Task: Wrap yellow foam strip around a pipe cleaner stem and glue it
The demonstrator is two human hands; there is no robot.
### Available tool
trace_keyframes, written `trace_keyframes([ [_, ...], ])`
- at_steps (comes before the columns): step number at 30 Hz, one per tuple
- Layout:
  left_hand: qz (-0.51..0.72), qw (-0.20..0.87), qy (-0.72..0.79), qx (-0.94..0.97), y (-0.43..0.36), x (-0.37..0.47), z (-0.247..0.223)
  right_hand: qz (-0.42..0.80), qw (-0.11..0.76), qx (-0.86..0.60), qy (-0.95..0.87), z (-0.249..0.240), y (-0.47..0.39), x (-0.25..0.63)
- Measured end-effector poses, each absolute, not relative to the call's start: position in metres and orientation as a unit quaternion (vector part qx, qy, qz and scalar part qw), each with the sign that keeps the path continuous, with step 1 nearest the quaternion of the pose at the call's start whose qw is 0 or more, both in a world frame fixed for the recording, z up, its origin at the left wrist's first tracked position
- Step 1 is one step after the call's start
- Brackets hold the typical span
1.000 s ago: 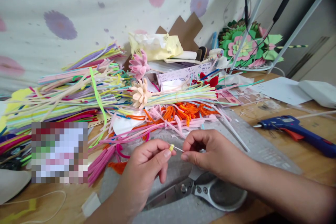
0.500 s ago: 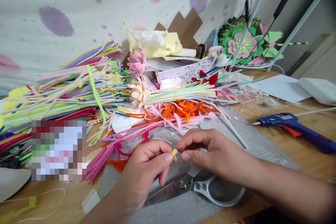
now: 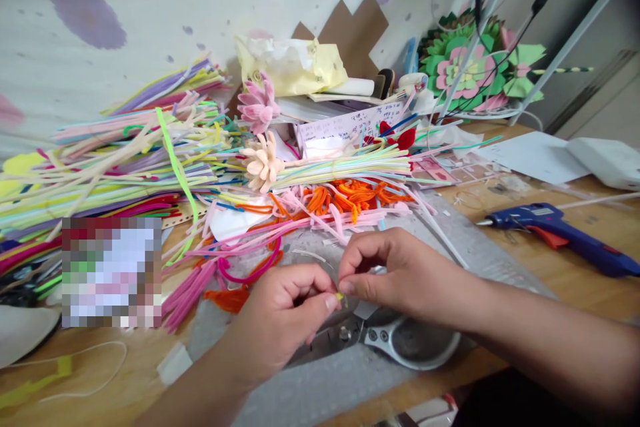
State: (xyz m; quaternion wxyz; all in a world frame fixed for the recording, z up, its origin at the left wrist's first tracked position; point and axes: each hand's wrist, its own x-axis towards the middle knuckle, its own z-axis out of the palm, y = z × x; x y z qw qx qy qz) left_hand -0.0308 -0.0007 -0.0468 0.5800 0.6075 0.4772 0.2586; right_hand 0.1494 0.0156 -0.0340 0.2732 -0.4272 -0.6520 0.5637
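Note:
Between my two hands is a tiny yellow piece (image 3: 341,296), mostly covered by fingertips; its kind is too small to make out. My left hand (image 3: 293,317) pinches it between thumb and forefinger. From the other side my right hand (image 3: 383,270) closes thumb and forefinger at the same piece. Beneath the hands lie metal scissors (image 3: 400,343) on a grey cutting mat (image 3: 320,390), their blades partly hidden by my left hand. Pink pipe cleaners (image 3: 193,297) and orange ones (image 3: 345,200) lie just beyond.
A blue glue gun (image 3: 555,227) rests at the right. Bundles of coloured pipe cleaners (image 3: 115,173) fill the left and back. A pink fuzzy flower (image 3: 259,103) and a cream one (image 3: 263,163) stand among them. White paper (image 3: 530,157) lies back right.
My right fingertips have come closer to my left, now meeting at the yellow piece, which shows less. The whole view has shifted slightly, with things appearing higher in the picture.

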Motion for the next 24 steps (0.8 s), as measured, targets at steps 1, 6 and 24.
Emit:
trace_keyframes([
  [1, 0.250, 0.576, 0.482, 0.611, -0.001, -0.030, -0.046, 0.568, 0.271, -0.431, -0.647, -0.035, 0.016, 0.149],
  [6, 0.221, 0.567, 0.498, 0.618, -0.002, -0.030, -0.045, 0.600, 0.259, -0.415, -0.633, -0.034, 0.017, 0.153],
  [24, 0.216, 0.548, 0.483, 0.648, -0.001, -0.030, -0.045, 0.616, 0.245, -0.403, -0.631, -0.039, 0.019, 0.153],
])
